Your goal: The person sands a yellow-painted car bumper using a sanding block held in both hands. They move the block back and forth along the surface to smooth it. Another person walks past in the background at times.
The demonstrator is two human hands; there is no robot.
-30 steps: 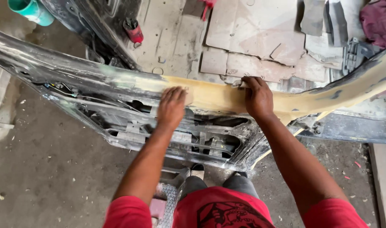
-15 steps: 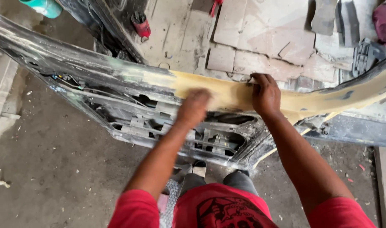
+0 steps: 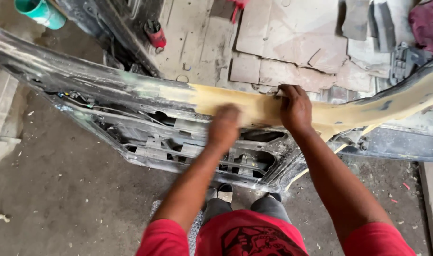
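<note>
Dusty concrete floor (image 3: 60,204) lies under a stripped car door (image 3: 145,137) with a yellow filler band (image 3: 254,106). Right hand (image 3: 294,109) presses flat on the filler; left hand (image 3: 224,127), blurred, grip unclear, rests just below it. Beyond, a teal cup (image 3: 38,10), red can (image 3: 155,34), cardboard sheets (image 3: 292,42).

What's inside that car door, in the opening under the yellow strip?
Through the car door's opening, grey metal brackets and thin wires show. The blurred left hand and right hand cover parts of the yellow filler strip.
</note>
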